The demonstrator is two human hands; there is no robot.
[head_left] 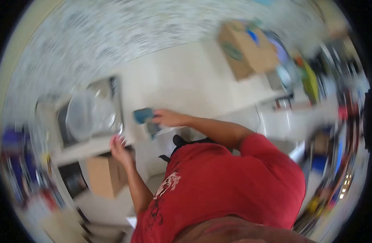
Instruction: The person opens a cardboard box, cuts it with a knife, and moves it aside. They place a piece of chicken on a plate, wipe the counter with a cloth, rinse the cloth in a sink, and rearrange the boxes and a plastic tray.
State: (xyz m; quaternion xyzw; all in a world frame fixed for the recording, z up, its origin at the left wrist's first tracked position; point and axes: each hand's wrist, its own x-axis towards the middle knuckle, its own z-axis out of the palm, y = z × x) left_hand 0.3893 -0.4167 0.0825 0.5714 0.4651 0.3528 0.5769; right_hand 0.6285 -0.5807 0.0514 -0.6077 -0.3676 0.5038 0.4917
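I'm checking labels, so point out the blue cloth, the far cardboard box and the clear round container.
blue cloth point(143, 115): head view, middle of the cloth.
far cardboard box point(254, 54): head view, its brown side face.
clear round container point(80, 115): head view, its centre.

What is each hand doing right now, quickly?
Left hand: by the counter edge, too blurred to tell.
Right hand: closed on a blue cloth.
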